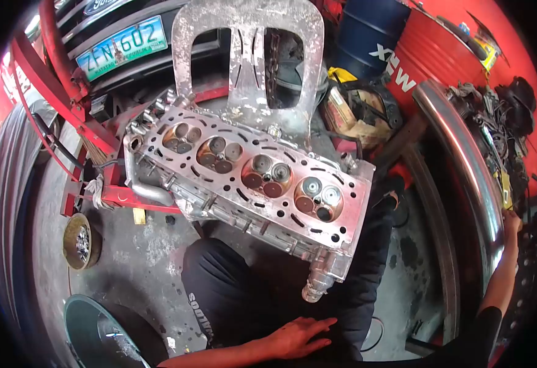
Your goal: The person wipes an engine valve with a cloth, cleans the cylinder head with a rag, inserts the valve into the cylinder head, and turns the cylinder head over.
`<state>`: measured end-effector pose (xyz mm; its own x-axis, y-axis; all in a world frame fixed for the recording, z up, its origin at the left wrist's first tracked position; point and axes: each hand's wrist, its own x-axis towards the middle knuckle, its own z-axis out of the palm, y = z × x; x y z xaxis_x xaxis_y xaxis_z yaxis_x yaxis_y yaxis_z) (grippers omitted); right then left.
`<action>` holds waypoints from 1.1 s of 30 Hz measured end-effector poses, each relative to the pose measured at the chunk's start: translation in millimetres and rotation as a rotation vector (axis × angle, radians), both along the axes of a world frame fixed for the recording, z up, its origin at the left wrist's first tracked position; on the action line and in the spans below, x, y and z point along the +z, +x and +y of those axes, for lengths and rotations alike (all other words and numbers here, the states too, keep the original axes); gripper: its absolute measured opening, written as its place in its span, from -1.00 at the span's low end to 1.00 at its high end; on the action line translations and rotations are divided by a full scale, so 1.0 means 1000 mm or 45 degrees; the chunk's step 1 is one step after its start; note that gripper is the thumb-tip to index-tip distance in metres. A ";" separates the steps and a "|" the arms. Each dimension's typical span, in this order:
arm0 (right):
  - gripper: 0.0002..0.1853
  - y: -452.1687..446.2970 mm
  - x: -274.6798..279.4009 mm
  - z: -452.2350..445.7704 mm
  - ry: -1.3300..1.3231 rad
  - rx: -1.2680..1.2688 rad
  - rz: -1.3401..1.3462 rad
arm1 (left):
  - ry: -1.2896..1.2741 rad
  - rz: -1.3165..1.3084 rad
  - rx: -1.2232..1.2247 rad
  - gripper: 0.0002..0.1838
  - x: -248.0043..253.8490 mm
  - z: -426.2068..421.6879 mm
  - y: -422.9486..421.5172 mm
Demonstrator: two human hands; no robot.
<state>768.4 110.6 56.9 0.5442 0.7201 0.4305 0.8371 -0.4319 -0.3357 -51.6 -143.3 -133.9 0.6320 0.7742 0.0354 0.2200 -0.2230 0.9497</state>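
Observation:
A metal engine cylinder head [253, 172] lies tilted across a worn plastic chair [247, 67], its valve side up. Round valves show in its chambers, and a pipe fitting [317, 285] sticks out at the near corner. My left hand [299, 338] is in my lap over dark trousers, below the cylinder head, with its fingers stretched out and nothing in them. Far to the right, my right hand [511, 222] reaches in among clutter beside a shiny metal tube [465, 159]. Its fingers are small and partly hidden near a yellow item [506, 187]; whether it grips that is unclear.
Red metal framework [90, 129] and a vehicle with a licence plate [123, 48] are at the left. A small bowl of metal parts [71, 245] and a dark bucket [75, 322] stand on the floor. A blue drum [367, 37] and heaped tools [495, 122] are at the right.

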 end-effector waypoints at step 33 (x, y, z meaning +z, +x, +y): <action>-0.80 -0.688 -0.001 -0.071 0.574 1.469 0.753 | -0.379 -1.282 0.047 -0.58 0.151 0.207 -0.028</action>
<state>80.1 39.2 55.7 -0.0799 0.7462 0.6609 0.3282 0.6457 -0.6894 -79.3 63.5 16.8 0.3923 0.8559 0.3369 -0.6999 0.0401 0.7131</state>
